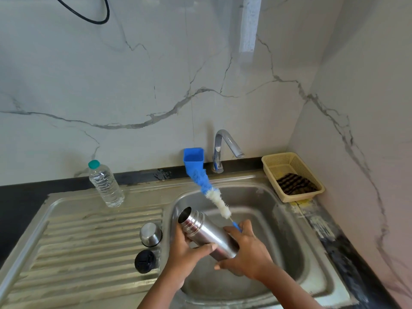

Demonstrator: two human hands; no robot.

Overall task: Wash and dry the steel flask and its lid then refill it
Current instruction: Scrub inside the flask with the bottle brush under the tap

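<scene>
In the lower centre of the frame, the cylindrical steel flask (207,233) is held over the round steel sink basin (289,230), lying tilted with its open mouth toward the upper left. The left hand (187,253) holds the flask from below, with the thumb curled over the body and the fingers wrapped under it. The right hand (247,253) is at the bottom end of the flask; its fingers are closed around the blue handle of a long bottle brush with white and blue bristles (211,195), which points up and to the left, outside the flask. To the left, on the ribbed steel drainboard (78,241), the steel cup-shaped lid (150,234) stands upside down, and just below it lies the round black stopper (145,261). A clear plastic water bottle with a green cap (105,185) stands in the middle left. Behind the sink are a blue square plastic holder (193,158) and a chrome tap (224,150). At the right, a beige plastic basket (292,175) contains a dark striped cloth (295,184).
</scene>
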